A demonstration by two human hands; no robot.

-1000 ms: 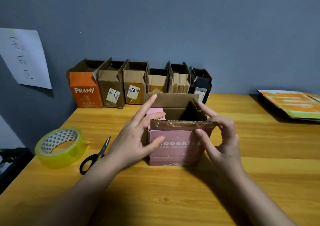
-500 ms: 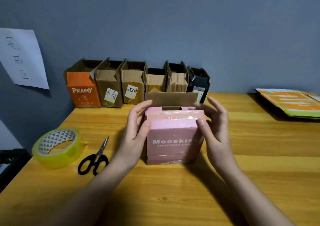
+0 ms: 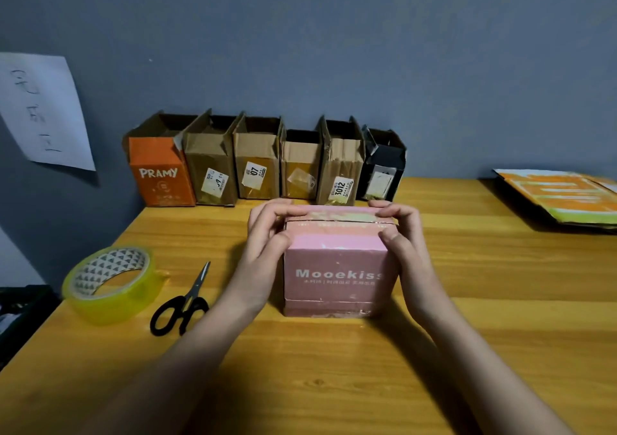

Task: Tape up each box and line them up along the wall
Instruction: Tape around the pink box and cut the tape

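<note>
A pink box (image 3: 335,269) lettered "Mooekiss" stands on the wooden table (image 3: 334,384) in front of me, its top flaps folded down and meeting at a seam. My left hand (image 3: 265,234) grips its left top edge, fingers curled over the flaps. My right hand (image 3: 402,231) grips the right top edge the same way, thumb on the near flap. A roll of yellowish clear tape (image 3: 112,282) lies to the left, with black-handled scissors (image 3: 182,304) beside it. Several boxes (image 3: 263,164) stand in a row against the grey wall, tops open.
A flattened orange and white carton (image 3: 564,194) lies at the table's far right. A sheet of paper (image 3: 43,110) with writing hangs on the wall at left. A dark bin (image 3: 20,314) sits below the table's left edge.
The far cardboard flap that stood upright has been folded down, so the pink box's top is now closed. Both hands moved from the box's sides up onto its top edges.
</note>
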